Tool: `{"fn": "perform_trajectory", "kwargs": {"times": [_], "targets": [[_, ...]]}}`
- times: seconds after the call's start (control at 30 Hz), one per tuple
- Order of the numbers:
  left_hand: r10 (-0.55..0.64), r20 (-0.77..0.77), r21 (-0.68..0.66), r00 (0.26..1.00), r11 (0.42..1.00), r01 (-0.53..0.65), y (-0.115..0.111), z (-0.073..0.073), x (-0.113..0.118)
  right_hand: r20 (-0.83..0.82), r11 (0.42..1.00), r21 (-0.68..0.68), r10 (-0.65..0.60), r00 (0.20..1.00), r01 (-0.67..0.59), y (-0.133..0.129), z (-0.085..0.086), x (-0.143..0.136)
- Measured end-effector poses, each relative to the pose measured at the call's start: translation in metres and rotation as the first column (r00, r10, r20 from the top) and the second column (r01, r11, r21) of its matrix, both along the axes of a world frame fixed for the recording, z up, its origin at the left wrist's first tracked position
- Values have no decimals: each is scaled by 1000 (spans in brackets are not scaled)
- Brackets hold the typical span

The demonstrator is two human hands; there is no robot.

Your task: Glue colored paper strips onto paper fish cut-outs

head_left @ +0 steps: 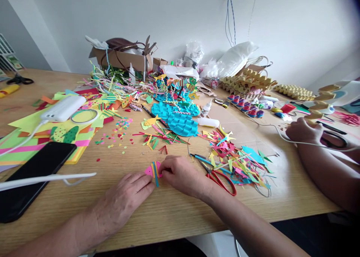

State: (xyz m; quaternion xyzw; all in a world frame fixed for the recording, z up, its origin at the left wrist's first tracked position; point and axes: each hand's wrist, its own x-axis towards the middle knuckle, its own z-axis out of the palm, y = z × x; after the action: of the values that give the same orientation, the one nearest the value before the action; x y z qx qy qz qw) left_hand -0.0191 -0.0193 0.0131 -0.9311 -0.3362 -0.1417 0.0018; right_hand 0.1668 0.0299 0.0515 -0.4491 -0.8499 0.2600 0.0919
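Note:
A small pink paper fish (154,170) with yellow and blue strips across it lies on the wooden table between my hands. My left hand (132,191) lies flat, its extended fingertips touching the fish's near left side. At the tail end, my right hand (180,174) has curled fingers pinched together on the pink paper; their tips are partly hidden. One blue strip sticks out below the fish toward me. Red-handled scissors (222,180) rest right of my right hand, beside a blue pen (209,161) and a pile of colourful paper scraps (239,159).
Coloured paper sheets (74,154), a white power bank (64,108) and a black phone (33,178) lie left. Blue paper craft pieces (182,123) and a glue bottle (206,108) stand beyond. Another person's hand (305,131) works at right, near egg cartons (247,80).

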Motion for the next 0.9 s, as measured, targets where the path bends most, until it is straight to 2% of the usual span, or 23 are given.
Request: {"fn": "perform_trajectory", "kwargs": {"times": [0.27,0.47,0.73,0.9], "targets": [[11,1,25,1000,1000,-11,-4,-3,-3,45,999,-25,35,998,-34,-4,-4,-5],[0,-31,38,1000,999,1,-5,2,-2,46,999,-4,-42,998,42,3,4,-1],[22,-14,90,1000,996,-20,-7,4,0,104,1000,14,3,995,-4,9,4,-4],[7,-60,143,998,990,1,-8,4,4,128,999,36,24,991,-29,15,1,-7]]}}
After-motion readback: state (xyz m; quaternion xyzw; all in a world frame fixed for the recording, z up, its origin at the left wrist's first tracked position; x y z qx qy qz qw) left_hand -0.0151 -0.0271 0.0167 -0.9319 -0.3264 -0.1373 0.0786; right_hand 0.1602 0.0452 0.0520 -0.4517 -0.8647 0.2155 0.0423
